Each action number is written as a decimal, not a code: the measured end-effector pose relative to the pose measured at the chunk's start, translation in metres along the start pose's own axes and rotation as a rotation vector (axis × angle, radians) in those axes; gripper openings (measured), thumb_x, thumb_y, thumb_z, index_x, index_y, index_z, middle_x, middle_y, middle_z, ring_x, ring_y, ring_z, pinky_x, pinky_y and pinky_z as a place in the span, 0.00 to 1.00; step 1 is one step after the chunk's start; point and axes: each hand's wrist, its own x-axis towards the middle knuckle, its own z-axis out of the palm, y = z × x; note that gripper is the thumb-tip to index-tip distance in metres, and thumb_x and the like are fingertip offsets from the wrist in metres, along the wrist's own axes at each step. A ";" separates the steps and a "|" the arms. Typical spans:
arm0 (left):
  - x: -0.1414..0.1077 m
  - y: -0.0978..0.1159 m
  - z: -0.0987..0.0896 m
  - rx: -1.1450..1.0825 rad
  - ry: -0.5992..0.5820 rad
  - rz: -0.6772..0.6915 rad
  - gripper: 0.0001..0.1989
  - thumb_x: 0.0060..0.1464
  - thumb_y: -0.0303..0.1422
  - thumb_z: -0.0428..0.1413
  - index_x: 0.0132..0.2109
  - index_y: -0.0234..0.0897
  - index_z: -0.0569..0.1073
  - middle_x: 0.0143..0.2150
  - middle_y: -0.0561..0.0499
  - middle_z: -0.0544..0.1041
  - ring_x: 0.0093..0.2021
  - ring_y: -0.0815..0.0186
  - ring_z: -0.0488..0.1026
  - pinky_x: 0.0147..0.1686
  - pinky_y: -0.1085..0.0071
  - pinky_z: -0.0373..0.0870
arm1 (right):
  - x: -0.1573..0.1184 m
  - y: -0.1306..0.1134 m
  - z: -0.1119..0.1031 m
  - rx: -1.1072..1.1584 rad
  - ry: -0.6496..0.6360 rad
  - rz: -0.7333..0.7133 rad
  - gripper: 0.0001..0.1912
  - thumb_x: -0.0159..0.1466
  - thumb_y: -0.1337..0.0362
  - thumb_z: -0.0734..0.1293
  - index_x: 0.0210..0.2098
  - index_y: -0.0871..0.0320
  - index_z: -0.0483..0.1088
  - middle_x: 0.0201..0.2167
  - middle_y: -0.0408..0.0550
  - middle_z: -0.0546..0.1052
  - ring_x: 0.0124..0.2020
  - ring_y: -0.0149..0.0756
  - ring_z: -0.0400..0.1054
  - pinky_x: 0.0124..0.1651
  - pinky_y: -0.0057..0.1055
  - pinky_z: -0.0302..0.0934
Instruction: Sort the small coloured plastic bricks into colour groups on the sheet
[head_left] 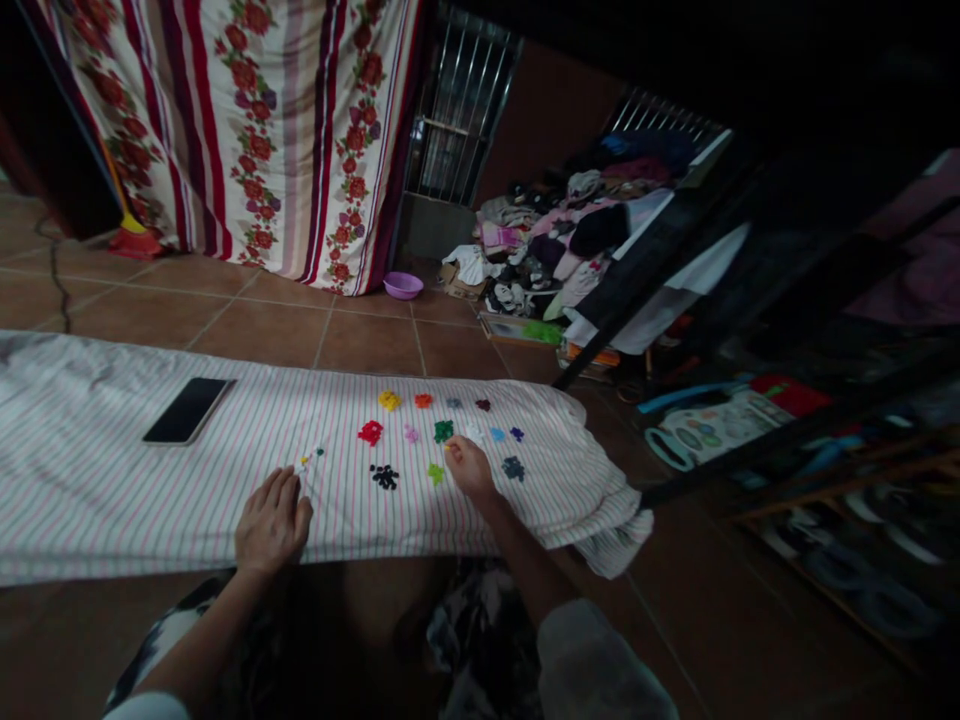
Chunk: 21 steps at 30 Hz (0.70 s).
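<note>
My left hand (274, 520) lies on the striped cloth with its fingers stretched forward and the thumb apart. Just beyond its fingertips are a tiny yellow piece (304, 460) and a dark green piece (320, 452). My right hand (469, 466) is closed in a pinch, with a small yellow piece (448, 447) showing at the fingertips. It hovers by the dark green pile (443, 431), near white pieces (475, 432) and a lime green pile (436, 474). Red pieces (370, 432), black pieces (385, 476) and yellow pieces (388, 400) sit in separate little piles.
A dark-screened phone (187, 411) rests on the striped cloth (97, 450) at the left. Grey pieces (513, 468) lie right of my right hand. On the tiled floor stand a purple basin (403, 286) and a heap of clothes (555, 235). A floral curtain (285, 130) hangs behind.
</note>
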 end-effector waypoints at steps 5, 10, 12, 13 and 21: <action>-0.001 0.000 0.002 0.009 0.010 0.017 0.18 0.58 0.35 0.46 0.51 0.31 0.69 0.53 0.36 0.74 0.57 0.50 0.69 0.52 0.55 0.66 | -0.001 0.028 -0.015 -0.016 0.057 0.094 0.09 0.58 0.65 0.59 0.32 0.57 0.70 0.28 0.47 0.74 0.31 0.35 0.67 0.38 0.29 0.61; -0.002 0.001 0.003 -0.020 0.011 -0.002 0.19 0.58 0.36 0.45 0.53 0.32 0.69 0.53 0.36 0.74 0.57 0.50 0.68 0.52 0.54 0.66 | -0.003 0.044 -0.020 0.012 0.078 0.169 0.10 0.58 0.62 0.58 0.32 0.57 0.70 0.28 0.47 0.75 0.31 0.34 0.69 0.39 0.28 0.61; -0.002 0.001 0.003 -0.029 -0.001 -0.009 0.19 0.58 0.36 0.45 0.52 0.31 0.70 0.54 0.36 0.74 0.57 0.49 0.68 0.53 0.54 0.65 | -0.003 0.048 -0.021 0.021 0.077 0.175 0.11 0.59 0.61 0.58 0.32 0.57 0.71 0.28 0.48 0.75 0.31 0.35 0.69 0.38 0.28 0.61; -0.001 0.001 0.003 -0.029 -0.010 -0.012 0.19 0.58 0.36 0.45 0.52 0.31 0.70 0.54 0.36 0.74 0.57 0.49 0.68 0.53 0.53 0.65 | -0.004 0.049 -0.022 0.025 0.075 0.181 0.12 0.59 0.61 0.58 0.33 0.58 0.71 0.28 0.48 0.75 0.31 0.35 0.69 0.38 0.28 0.61; 0.001 0.003 0.001 0.044 0.005 0.016 0.18 0.59 0.34 0.45 0.51 0.31 0.69 0.53 0.37 0.74 0.56 0.51 0.69 0.52 0.55 0.66 | 0.012 0.037 -0.010 0.109 0.056 0.153 0.11 0.60 0.60 0.59 0.33 0.57 0.71 0.29 0.47 0.76 0.31 0.34 0.70 0.38 0.28 0.62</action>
